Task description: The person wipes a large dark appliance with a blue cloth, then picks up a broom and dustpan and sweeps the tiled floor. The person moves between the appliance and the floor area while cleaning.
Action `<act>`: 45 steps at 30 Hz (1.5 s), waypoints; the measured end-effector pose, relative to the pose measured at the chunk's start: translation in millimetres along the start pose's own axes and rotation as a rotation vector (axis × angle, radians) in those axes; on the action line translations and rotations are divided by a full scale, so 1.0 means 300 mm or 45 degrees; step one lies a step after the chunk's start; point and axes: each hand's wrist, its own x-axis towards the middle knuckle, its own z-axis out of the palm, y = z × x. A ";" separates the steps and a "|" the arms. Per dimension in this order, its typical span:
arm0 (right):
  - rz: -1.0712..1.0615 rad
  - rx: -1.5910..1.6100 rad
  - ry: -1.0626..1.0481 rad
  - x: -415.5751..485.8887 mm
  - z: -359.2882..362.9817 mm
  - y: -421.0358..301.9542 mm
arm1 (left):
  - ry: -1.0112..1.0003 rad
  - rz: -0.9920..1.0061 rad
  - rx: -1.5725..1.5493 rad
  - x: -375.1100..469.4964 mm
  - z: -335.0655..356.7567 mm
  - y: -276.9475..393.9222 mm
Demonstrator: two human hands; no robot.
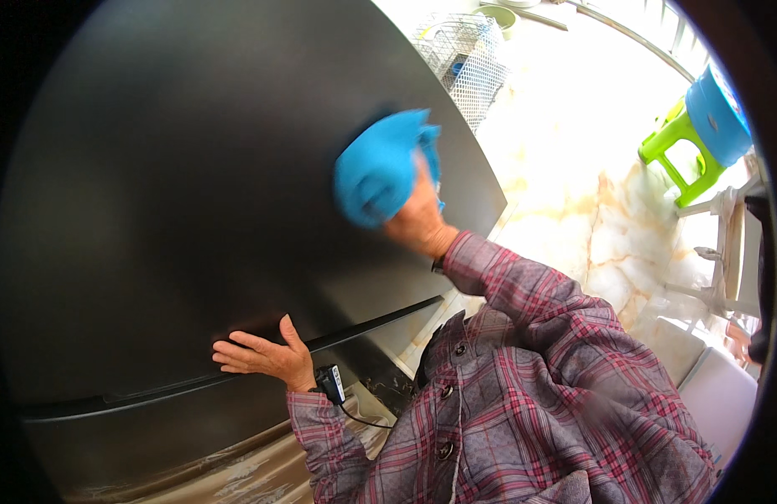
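My right hand holds a blue cloth against a large, dark, smooth panel that fills the left and middle of the view; hand and cloth are slightly blurred. Some of the right fingers are hidden by the cloth. Lower down, my left hand rests with fingers spread at the panel's lower part, by a long dark ridge. It holds nothing. A small black device with a cable sits at the left wrist.
A white wire basket stands beyond the panel's upper right edge. Farther right are a green and blue plastic stool and a pale rack on a marble-patterned floor. Brown patterned material shows below the panel.
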 end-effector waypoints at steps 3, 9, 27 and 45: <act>-0.421 0.208 -0.187 0.017 0.038 -0.054 | -0.014 0.020 0.014 0.004 -0.004 -0.001; -0.059 0.043 0.236 0.223 0.050 0.198 | -0.124 0.019 -0.003 0.040 0.000 -0.003; 0.574 -0.113 0.227 0.046 0.054 0.271 | -0.097 0.031 -0.157 0.041 0.005 -0.025; -0.616 0.059 -0.457 -0.229 0.140 -0.299 | -0.003 0.116 -0.287 -0.070 0.034 -0.119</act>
